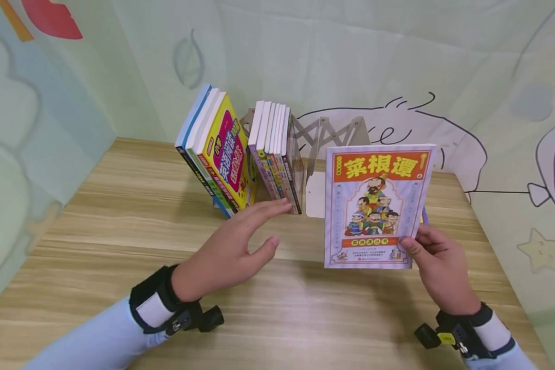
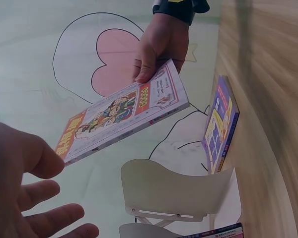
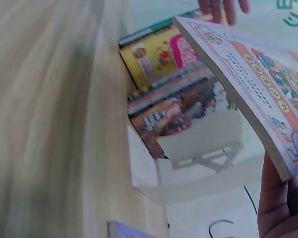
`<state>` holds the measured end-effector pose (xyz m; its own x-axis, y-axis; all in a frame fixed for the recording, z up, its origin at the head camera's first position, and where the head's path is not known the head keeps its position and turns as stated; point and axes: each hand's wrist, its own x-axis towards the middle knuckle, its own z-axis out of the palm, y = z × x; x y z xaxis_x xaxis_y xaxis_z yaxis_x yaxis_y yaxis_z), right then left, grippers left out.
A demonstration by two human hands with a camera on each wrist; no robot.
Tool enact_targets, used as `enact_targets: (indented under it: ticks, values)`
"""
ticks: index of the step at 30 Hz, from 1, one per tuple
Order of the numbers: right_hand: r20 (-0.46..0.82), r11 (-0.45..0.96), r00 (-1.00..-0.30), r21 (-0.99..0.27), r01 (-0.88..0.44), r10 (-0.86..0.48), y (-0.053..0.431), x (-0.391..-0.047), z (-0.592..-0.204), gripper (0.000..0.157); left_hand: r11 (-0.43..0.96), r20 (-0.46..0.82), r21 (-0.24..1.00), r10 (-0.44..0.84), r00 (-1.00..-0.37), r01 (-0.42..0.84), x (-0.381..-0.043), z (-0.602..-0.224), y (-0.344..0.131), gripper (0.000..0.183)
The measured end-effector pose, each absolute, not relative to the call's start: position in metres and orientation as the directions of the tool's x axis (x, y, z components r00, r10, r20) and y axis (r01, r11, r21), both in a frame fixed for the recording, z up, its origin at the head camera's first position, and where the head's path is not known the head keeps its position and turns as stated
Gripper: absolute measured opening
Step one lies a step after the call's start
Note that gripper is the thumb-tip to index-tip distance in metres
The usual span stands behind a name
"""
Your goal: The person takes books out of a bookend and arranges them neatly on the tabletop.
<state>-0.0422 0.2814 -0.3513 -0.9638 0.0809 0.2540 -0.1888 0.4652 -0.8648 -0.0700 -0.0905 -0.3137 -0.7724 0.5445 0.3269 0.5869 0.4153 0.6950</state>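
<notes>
My right hand pinches a thin book by its lower right corner, thumb on the front cover. The cover is pale lilac with a red-orange title band and cartoon figures, and it is held up above the table. In the left wrist view the fingers behind the book are partly hidden. My left hand holds nothing, its fingers extended in front of the standing books. Beside it in the head view are a leaning yellow book and a row of thin books in a grey folding metal book rack.
A purple and yellow book lies on the wooden table behind the held one, mostly hidden in the head view. The rack's white base plate shows right of the thin books. A printed cloth wall borders the table.
</notes>
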Motion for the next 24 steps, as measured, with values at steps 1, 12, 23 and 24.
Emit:
enact_targets:
  ticks: [1,12,23,24]
  values:
    - [0.248,0.458,-0.964,-0.871,-0.178,0.097,0.285,-0.042,-0.350,0.033,0.418,0.326,0.693,0.545,-0.772,0.588,-0.070,-0.314,-0.091,0.053]
    - [0.150,0.026,-0.910,-0.988,-0.151,0.386,0.313,-0.052,-0.344,0.041,0.423,0.326,0.680,0.557,-0.764,0.599,-0.071,-0.318,-0.092,0.053]
    - [0.028,-0.231,-0.889,-0.962,-0.149,0.457,0.342,-0.060,-0.353,0.055,0.435,0.319,0.670,0.563,-0.763,0.601,-0.071,-0.321,-0.092,0.052]
    - [0.022,-0.242,-0.889,-0.959,-0.147,0.456,0.344,-0.062,-0.354,0.055,0.435,0.319,0.669,0.564,-0.762,0.602,-0.071,-0.321,-0.092,0.052]
